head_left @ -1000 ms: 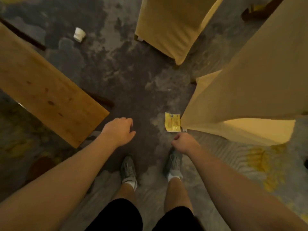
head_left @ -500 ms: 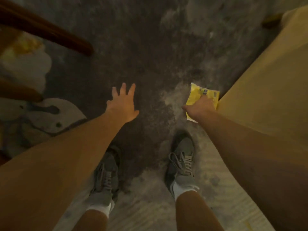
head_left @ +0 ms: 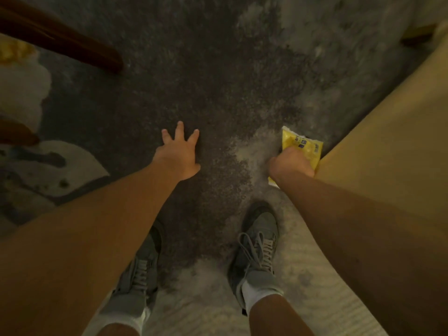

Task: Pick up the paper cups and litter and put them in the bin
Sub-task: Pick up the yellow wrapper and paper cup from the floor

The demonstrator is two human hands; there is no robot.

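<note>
A yellow wrapper (head_left: 301, 144) lies on the dark patterned carpet, right at the foot of a tan chair cover. My right hand (head_left: 291, 164) is down on it, fingers closed over its lower half, so only the upper part with small printed labels shows. My left hand (head_left: 178, 156) hovers over the carpet to the left, empty, fingers spread. No paper cup and no bin are in view.
The tan fabric chair cover (head_left: 388, 154) fills the right side. A dark wooden leg (head_left: 72, 49) slants across the upper left, another wooden piece (head_left: 14, 134) at the left edge. My two grey shoes (head_left: 257, 251) stand just below the hands.
I have bent down close to the floor. My right hand went from above the wrapper to closing on it; my left hand spread open. The paper cup and table left the view.
</note>
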